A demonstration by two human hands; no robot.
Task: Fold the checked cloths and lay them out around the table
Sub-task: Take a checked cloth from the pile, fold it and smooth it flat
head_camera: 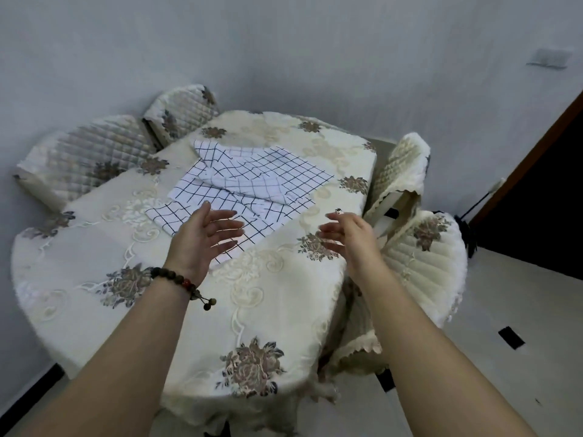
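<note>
Two hands reach out over the table (pixel 94 247), and both are empty. The left hand (pixel 202 238) has its fingers spread apart, palm turned in, just above the near corner of the cloths (pixel 249 181). It wears a bead bracelet (pixel 179 280) on the wrist. The right hand (pixel 350 234) is spread too, palm facing the left one, and floats over the table edge, beside the pile and not touching it.

The checked cloths lie in a loose heap in the middle of the table, one on top of another, some with a corner flipped over. None looks folded neatly yet, and none sits at a place by the chairs (pixel 422 247). The palms face each other, I think, so they can come in from both sides and pick up the top cloth. The folding looks like it is only starting.
</note>
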